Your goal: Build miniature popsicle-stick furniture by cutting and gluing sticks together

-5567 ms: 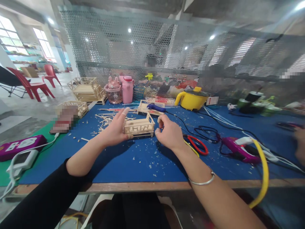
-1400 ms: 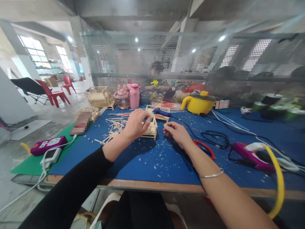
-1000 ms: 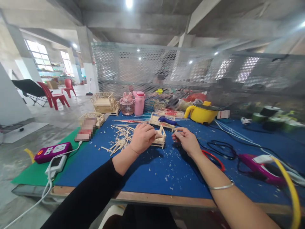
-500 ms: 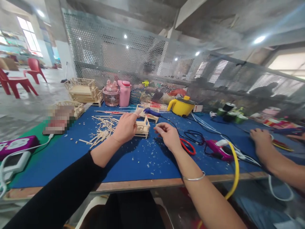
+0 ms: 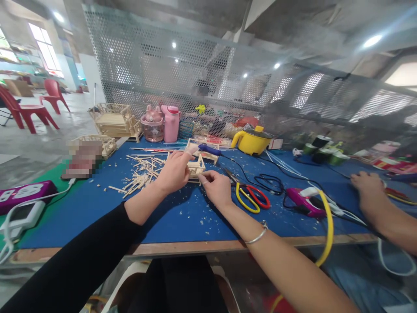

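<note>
The left hand (image 5: pixel 174 170) kept its grip clenched around the little stick crate (image 5: pixel 196 167), far of centre on the blue tabletop (image 5: pixel 182 217). The right hand (image 5: pixel 215 188) had just moved in from the right and now touched the crate's near corner, fingertips pinched; what they pinched I couldn't tell. Scissors (image 5: pixel 249 195) lay just right.

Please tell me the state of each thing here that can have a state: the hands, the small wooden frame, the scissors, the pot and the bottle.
left hand: closed around the small stick frame
right hand: fingertips pinched at the frame's near corner
small stick frame: upright on the blue mat, held
scissors: lying flat, untouched
yellow pot: lid on
pink bottle: upright, capped
loose sticks: scattered in a pile
</note>
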`<state>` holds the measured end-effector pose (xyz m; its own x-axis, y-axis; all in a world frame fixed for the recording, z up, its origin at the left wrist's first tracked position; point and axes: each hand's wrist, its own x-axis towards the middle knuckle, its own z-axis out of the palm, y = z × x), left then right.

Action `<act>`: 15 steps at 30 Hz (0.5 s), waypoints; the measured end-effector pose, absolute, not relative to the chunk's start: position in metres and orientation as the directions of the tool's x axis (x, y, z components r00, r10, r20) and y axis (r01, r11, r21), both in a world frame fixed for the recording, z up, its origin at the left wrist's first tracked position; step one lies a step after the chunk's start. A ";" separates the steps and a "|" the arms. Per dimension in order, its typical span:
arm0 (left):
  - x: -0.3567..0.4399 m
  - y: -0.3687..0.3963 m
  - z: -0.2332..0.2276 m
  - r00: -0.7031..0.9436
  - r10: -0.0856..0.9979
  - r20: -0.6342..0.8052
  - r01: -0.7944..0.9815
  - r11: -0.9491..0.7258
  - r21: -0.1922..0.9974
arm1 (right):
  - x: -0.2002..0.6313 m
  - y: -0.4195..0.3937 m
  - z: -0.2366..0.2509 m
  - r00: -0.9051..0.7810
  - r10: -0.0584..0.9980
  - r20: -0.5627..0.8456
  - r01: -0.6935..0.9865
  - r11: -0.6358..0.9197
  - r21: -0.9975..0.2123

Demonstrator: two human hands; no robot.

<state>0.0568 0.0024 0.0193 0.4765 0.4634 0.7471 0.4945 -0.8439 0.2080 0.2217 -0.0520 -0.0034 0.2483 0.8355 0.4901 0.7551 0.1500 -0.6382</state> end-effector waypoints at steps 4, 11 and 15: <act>0.060 -0.001 0.021 0.532 0.465 0.707 0.497 -0.848 0.183 | 0.218 -0.050 -0.004 0.262 0.822 0.506 0.818 0.089 -0.569; 0.063 -0.009 0.031 0.644 0.530 0.552 0.548 -0.823 0.151 | 0.218 -0.050 -0.005 0.259 0.815 0.518 0.839 0.076 -0.539; 0.067 0.001 0.041 0.704 0.554 0.444 0.540 -0.824 0.172 | 0.217 -0.050 -0.006 0.260 0.809 0.527 0.831 0.090 -0.549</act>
